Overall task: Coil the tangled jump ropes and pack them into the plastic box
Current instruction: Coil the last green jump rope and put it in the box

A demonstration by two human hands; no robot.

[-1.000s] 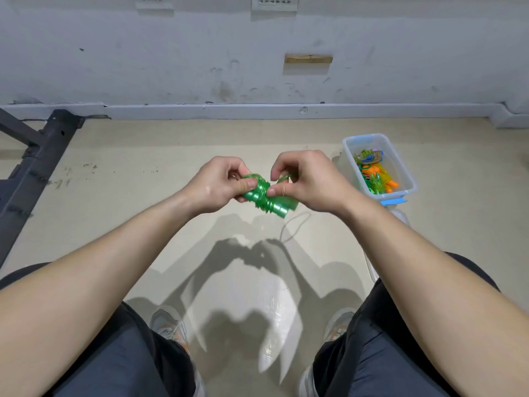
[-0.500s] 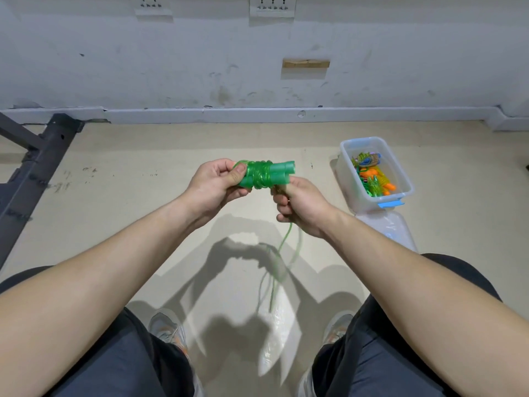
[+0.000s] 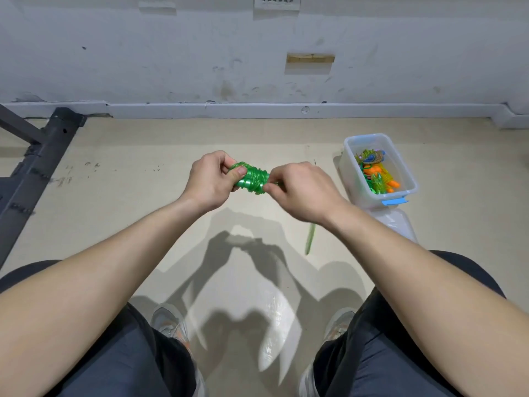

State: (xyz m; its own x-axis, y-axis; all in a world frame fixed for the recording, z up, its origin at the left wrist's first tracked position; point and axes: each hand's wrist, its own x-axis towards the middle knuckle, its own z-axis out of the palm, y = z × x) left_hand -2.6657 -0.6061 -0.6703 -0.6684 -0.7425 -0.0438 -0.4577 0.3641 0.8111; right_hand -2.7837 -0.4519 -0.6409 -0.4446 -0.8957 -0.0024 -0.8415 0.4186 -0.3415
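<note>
Both left hand (image 3: 210, 181) and right hand (image 3: 300, 190) are clenching the rope bundle (image 3: 253, 179) in their fingers (image 3: 239, 173). Slackening them is risking the tail (image 3: 310, 239) below the right fingers unwinding.

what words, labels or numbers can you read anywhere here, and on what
There is no readable text in the head view.
Wall socket plates: only slot holes show, no print.
Plastic box and its blue latch: no label visible.
Green jump rope, gripped by the left hand and right hand: no marking visible.
</note>
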